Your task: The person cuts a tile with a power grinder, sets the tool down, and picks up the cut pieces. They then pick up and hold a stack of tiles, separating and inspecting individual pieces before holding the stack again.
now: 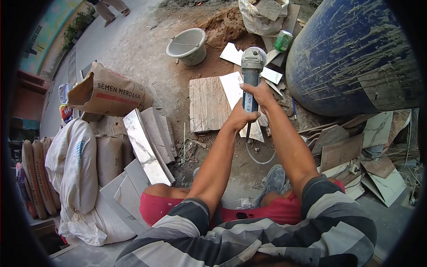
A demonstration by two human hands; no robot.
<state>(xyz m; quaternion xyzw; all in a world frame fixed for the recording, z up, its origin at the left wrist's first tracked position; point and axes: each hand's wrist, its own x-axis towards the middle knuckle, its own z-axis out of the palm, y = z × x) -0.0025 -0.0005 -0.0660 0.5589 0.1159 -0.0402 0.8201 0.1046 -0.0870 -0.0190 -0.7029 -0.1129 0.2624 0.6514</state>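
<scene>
I hold an angle grinder (pixel 252 63) out in front of me with both hands, its metal head pointing away. My left hand (pixel 241 117) is closed around the rear end of its body. Further forward, my right hand (pixel 259 94) wraps the body from the right side. A cord (pixel 262 162) runs from the back of the tool and curves to the right. Below the grinder, a white marbled tile piece (pixel 232 85) lies on a square slab (pixel 206 106) with a streaked, brownish face. The grinder's disc is mostly hidden, so contact with the tile cannot be judged.
A grey bucket (pixel 189 53) stands ahead, beside brown soil (pixel 226 27). To the right are a big blue drum (pixel 342 58), a green can (pixel 283 41) and scattered tile offcuts (pixel 340 149). Leaning tile strips (pixel 147 144), a cement bag (pixel 109 91) and white sacks (pixel 75 167) fill the left.
</scene>
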